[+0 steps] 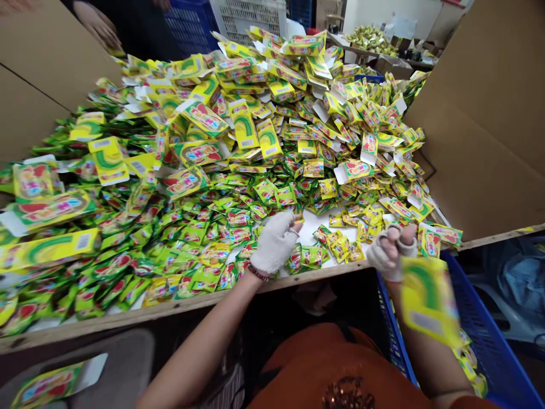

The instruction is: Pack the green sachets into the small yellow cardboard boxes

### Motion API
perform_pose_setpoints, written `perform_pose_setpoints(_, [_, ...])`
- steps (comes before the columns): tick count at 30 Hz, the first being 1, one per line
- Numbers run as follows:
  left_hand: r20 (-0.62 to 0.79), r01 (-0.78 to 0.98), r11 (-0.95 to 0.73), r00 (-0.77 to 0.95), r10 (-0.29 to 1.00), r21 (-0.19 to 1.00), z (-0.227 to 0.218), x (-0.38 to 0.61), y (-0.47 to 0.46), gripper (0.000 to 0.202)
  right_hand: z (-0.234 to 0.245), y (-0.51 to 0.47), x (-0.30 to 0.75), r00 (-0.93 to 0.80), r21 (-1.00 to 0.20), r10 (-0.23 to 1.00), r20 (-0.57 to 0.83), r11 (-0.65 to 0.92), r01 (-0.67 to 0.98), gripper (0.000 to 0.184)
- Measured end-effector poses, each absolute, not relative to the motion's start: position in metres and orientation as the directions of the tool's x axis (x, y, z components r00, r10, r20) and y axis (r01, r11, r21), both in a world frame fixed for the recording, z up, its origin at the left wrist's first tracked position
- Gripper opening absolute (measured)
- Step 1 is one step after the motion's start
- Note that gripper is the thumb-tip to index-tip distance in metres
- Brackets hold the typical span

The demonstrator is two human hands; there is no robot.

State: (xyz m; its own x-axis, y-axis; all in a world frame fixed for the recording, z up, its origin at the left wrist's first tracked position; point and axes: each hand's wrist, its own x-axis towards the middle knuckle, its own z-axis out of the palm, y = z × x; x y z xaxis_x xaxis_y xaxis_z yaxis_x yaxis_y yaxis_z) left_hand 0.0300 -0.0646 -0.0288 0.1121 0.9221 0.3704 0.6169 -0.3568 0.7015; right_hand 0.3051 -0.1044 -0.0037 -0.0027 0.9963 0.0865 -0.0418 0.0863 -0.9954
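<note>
Head view: flat yellow cardboard box (429, 301) in front of blue plastic crate (489, 335), long axis slanting down from nearer white-gloved right hand (385, 254); white-gloved left hand (272, 244) left of crate; cannot tell either grip.

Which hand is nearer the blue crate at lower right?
Right. The right hand is close by the blue crate, at the table edge; the left hand is farther left, among green packets.

I have one head-worn view, looking forward and down across the table (128, 317). The left hand (275, 244) and right hand (390, 250) are near, the white crate (255, 18) farther off.
</note>
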Motion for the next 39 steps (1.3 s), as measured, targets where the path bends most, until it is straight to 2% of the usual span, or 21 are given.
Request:
perform_pose_setpoints(1, [0.365,0.675,-0.321,0.081,0.927,0.665,-0.027,0.025,-0.055,0.019,-0.003,-0.102,0.310,-0.015,-0.996,0.998,0.068,0.067,-0.058,0.070])
perform_pose_setpoints(3, [0.356,0.790,-0.245,0.036,0.934,0.562,-0.024,0.018,-0.033,0.020,-0.005,-0.090,0.310,-0.060,-0.999,0.997,0.038,0.038,-0.014,0.065])
perform_pose_setpoints(5, [0.345,0.892,-0.180,0.029,0.938,0.415,-0.021,0.016,-0.010,0.021,-0.012,-0.070,0.301,-0.122,-0.984,0.992,0.020,0.041,0.173,0.050])
perform_pose_setpoints(6, [0.333,0.929,-0.155,0.036,0.942,0.337,-0.019,0.016,0.000,0.025,-0.017,-0.059,0.295,-0.144,-0.939,0.990,-0.003,0.046,0.340,0.041])
perform_pose_setpoints(8, [0.296,0.971,-0.119,0.054,0.954,0.206,-0.016,0.018,0.015,0.034,-0.027,-0.036,0.281,-0.159,-0.733,0.987,-0.019,0.094,0.674,0.021])
perform_pose_setpoints(9, [0.273,0.981,-0.109,0.062,0.960,0.161,-0.015,0.019,0.019,0.036,-0.031,-0.026,0.275,-0.165,-0.669,0.986,-0.018,0.110,0.735,0.014])
perform_pose_setpoints(11, [0.228,0.988,-0.101,0.072,0.971,0.120,-0.014,0.019,0.020,0.032,-0.036,-0.013,0.267,-0.180,-0.599,0.984,-0.011,0.138,0.789,0.020])
perform_pose_setpoints(13, [0.213,0.983,-0.108,0.074,0.974,0.150,-0.013,0.017,0.014,0.021,-0.036,-0.008,0.262,-0.182,-0.546,0.983,-0.029,0.137,0.826,0.030])
perform_pose_setpoints(14, [0.223,0.973,-0.115,0.068,0.972,0.201,-0.014,0.016,0.009,0.016,-0.034,-0.007,0.261,-0.177,-0.490,0.983,-0.055,0.128,0.862,0.032])
perform_pose_setpoints(15, [0.240,0.950,-0.125,0.055,0.969,0.286,-0.015,0.015,0.002,0.012,-0.032,-0.007,0.260,-0.168,-0.423,0.982,-0.088,0.116,0.899,0.033])
perform_pose_setpoints(17, [0.245,0.822,-0.153,0.017,0.969,0.548,-0.018,0.013,-0.012,0.012,-0.028,-0.006,0.259,-0.150,-0.299,0.976,-0.155,0.098,0.949,0.033])
perform_pose_setpoints(19, [0.138,0.525,-0.107,-0.022,0.990,0.844,-0.024,0.016,-0.027,0.018,-0.026,-0.005,0.261,-0.145,-0.260,0.971,-0.191,0.092,0.961,0.034])
perform_pose_setpoints(20, [0.051,0.336,-0.037,-0.032,0.998,0.941,-0.028,0.018,-0.034,0.022,-0.027,-0.003,0.262,-0.144,-0.265,0.970,-0.197,0.089,0.960,0.035])
perform_pose_setpoints(21, [-0.038,0.156,0.043,-0.036,0.999,0.987,-0.031,0.021,-0.041,0.027,-0.028,-0.002,0.264,-0.143,-0.273,0.969,-0.200,0.085,0.958,0.036])
perform_pose_setpoints(23, [-0.157,-0.096,0.153,-0.039,0.987,0.984,-0.038,0.027,-0.052,0.036,-0.031,-0.001,0.268,-0.146,-0.289,0.968,-0.205,0.082,0.954,0.038])
perform_pose_setpoints(24, [-0.178,-0.150,0.170,-0.040,0.983,0.974,-0.041,0.030,-0.055,0.038,-0.033,-0.002,0.270,-0.153,-0.299,0.967,-0.206,0.086,0.950,0.036])
perform_pose_setpoints(27, [-0.162,-0.157,0.157,-0.021,0.987,0.975,-0.045,0.036,-0.061,0.036,-0.029,-0.009,0.275,-0.201,-0.336,0.963,-0.180,0.132,0.933,0.018])
perform_pose_setpoints(29, [-0.161,-0.160,0.159,0.003,0.987,0.974,-0.044,0.040,-0.062,0.034,-0.020,-0.018,0.274,-0.290,-0.421,0.953,-0.089,0.228,0.878,0.007])
perform_pose_setpoints(33, [-0.190,-0.210,0.208,0.103,0.976,0.955,-0.038,0.055,-0.065,0.033,0.003,-0.035,0.257,-0.534,-0.614,0.833,0.147,0.500,0.610,0.012])
perform_pose_setpoints(37, [-0.210,-0.346,0.295,0.262,0.942,0.891,-0.032,0.074,-0.074,0.036,0.010,-0.043,0.237,-0.554,-0.603,0.793,0.254,0.578,0.550,0.012])
perform_pose_setpoints(39, [-0.214,-0.403,0.320,0.286,0.934,0.857,-0.030,0.079,-0.078,0.040,0.008,-0.046,0.233,-0.506,-0.604,0.797,0.331,0.591,0.535,0.022])
